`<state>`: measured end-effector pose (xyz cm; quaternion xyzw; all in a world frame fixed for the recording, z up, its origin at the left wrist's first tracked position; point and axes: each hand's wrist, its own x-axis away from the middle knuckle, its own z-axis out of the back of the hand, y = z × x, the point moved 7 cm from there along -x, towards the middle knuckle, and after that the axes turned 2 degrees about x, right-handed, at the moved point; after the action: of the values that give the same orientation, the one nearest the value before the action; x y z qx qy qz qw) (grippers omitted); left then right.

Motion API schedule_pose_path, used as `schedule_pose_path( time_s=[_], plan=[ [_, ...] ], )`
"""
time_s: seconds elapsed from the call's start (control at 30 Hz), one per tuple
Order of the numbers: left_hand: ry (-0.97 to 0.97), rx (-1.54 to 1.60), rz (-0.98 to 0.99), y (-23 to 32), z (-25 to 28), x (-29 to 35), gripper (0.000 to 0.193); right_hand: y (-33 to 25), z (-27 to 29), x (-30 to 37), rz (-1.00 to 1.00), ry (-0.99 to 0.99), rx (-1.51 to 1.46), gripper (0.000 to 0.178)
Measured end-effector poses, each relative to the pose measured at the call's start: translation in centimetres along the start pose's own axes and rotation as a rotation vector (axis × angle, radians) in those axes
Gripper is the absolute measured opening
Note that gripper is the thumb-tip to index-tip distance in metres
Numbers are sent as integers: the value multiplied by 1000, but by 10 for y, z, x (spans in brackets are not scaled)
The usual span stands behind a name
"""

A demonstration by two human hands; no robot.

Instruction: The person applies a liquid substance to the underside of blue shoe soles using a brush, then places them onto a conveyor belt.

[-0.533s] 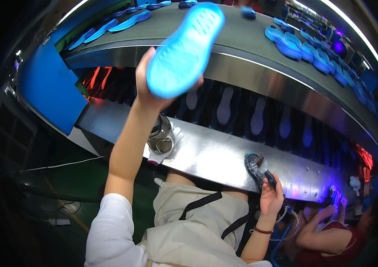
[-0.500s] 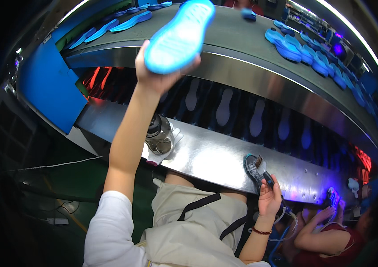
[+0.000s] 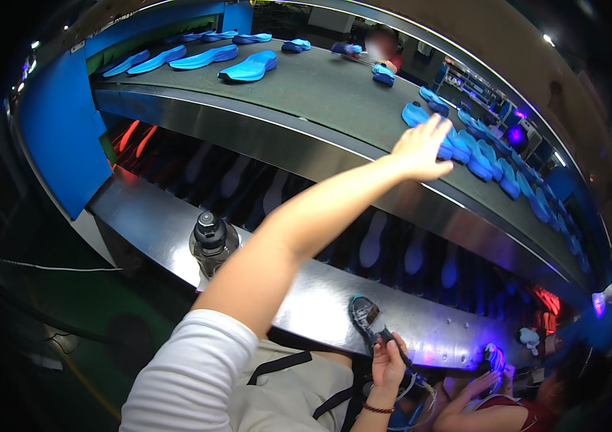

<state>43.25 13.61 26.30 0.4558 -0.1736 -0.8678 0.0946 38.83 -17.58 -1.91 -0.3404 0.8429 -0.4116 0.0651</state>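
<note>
My left hand (image 3: 424, 150) stretches across to the right side of the upper conveyor belt, fingers spread, at a row of blue shoe soles (image 3: 477, 160). It covers part of the nearest soles; whether it touches them I cannot tell. A single blue sole (image 3: 250, 67) lies on the belt at the left. Low in front of me, my right hand (image 3: 390, 362) is closed round the dark handle of a brush (image 3: 383, 333). The brush head is at a small dark oval dish (image 3: 358, 311) with pale smears, on the metal ledge.
A dark-capped bottle (image 3: 210, 241) stands on the metal ledge (image 3: 313, 291), beside my left arm. Under the upper belt (image 3: 320, 97), sole shapes sit in a dark opening with red glowing heaters (image 3: 129, 135). A co-worker (image 3: 496, 410) sits at right; another person (image 3: 383, 52) is across the belt.
My left hand has let go of the blue sole, which now lies on the belt, and has swung right to the row of soles. My right hand still grips the brush. The view has shifted.
</note>
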Motion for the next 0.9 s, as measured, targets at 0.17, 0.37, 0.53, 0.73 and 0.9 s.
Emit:
schedule_pose_path(
  time_s=[0.17,0.37,0.53,0.73,0.9],
  plan=[
    [-451,-61,139,-5,-47,-4,73,2,22,7,22,36,-2,24],
    [-196,-284,186,3,-25,-3,57,1,12,7,45,-49,-2,25],
    [194,-251,-128,20,18,20,34,-18,14,14,91,-56,-18,22],
    [739,420,203,14,89,119,21,-28,34,14,110,0,-5,20],
    [-89,1754,844,-1,38,181,57,-36,11,4,190,-57,-25,23]
  ],
)
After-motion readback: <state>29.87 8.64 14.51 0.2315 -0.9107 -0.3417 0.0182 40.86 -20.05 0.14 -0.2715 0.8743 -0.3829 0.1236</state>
